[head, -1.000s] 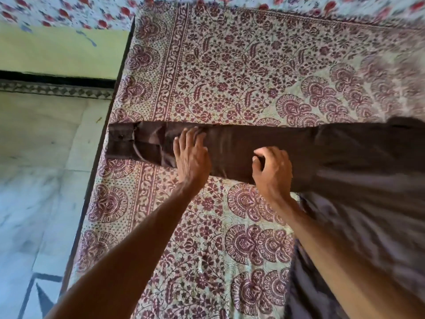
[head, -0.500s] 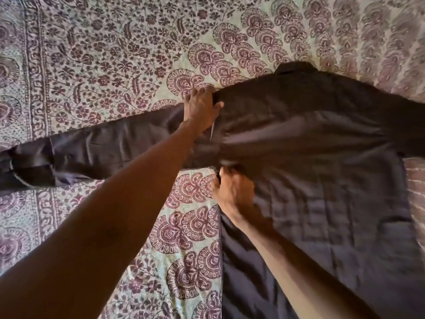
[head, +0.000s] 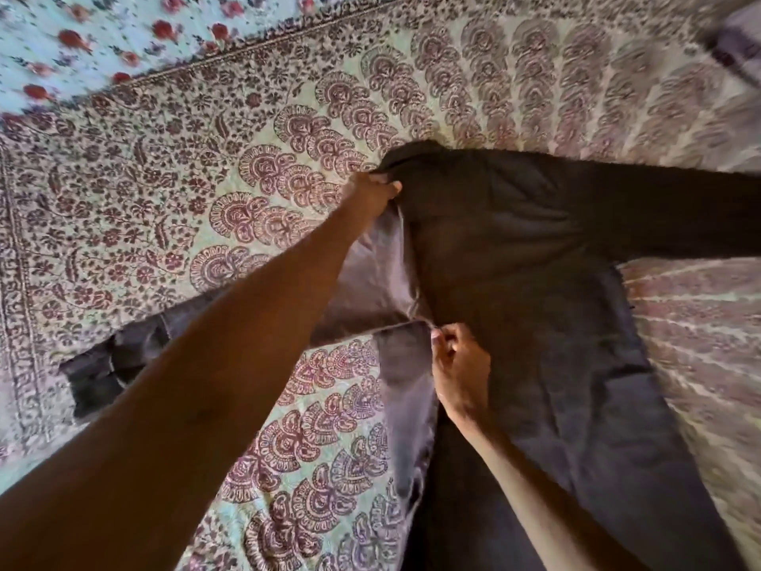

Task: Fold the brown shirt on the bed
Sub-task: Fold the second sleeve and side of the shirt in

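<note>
Brown shirt on patterned bedspread

Matt brown cloth shirt on printed cotton bedspread.

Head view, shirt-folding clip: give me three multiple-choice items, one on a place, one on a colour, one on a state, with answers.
1. Where does the left hand grip the dark brown cloth shirt?
A. the hem
B. the shoulder by the collar
C. the far cuff

2. What colour are the motifs on the patterned bedspread?
A. maroon
B. blue
C. black

3. What state is the right hand in?
A. flat and open
B. off the shirt
C. pinching the fabric

Answers: 1 B, the fist sits at the top edge beside the collar. 2 A, the printed fans are maroon on pale cloth. 3 C, its fingers close on the side seam near the armpit.
</note>
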Demonstrator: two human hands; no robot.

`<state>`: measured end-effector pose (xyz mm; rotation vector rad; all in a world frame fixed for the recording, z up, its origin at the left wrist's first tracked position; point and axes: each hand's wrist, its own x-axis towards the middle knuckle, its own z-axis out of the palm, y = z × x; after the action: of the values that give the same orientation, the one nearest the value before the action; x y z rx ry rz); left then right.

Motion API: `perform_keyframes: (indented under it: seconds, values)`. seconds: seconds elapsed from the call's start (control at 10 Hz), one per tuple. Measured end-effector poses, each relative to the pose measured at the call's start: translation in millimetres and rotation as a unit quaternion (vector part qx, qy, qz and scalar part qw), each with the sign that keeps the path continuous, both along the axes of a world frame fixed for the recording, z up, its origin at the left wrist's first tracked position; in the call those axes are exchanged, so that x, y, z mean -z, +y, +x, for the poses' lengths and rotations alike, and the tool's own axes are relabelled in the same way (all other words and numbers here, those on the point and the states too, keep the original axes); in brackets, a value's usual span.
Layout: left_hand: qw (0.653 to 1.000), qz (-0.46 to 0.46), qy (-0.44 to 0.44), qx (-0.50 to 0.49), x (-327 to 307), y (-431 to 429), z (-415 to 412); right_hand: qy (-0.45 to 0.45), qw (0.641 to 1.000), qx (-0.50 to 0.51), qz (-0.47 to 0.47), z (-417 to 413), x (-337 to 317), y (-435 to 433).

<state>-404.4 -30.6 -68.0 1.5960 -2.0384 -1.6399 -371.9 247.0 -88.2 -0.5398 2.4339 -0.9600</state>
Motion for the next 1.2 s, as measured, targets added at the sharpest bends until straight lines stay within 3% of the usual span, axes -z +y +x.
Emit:
perform_keyframes:
  seconds: [0.4,0.6,0.8,1.0,1.2]
  values:
    - [0.991,-0.093,-0.081,0.045,37,32,-58,-0.015,0.996,-0.004,0.083,-71,23,36]
    - [0.912,-0.392,-0.116,0.038,11,131,4,-0.060,0.976,-0.090,0.190,-51,2,67]
    - [0.975,-0.191,-0.086,0.070,16,266,100,-0.080,0.956,-0.089,0.269,2,-13,136]
    - [0.987,-0.065,-0.109,0.095,19,389,176,-0.106,0.946,-0.072,0.299,44,-14,212]
    - [0.987,0.014,-0.132,0.086,14,486,226,-0.147,0.957,-0.036,0.246,65,-13,271]
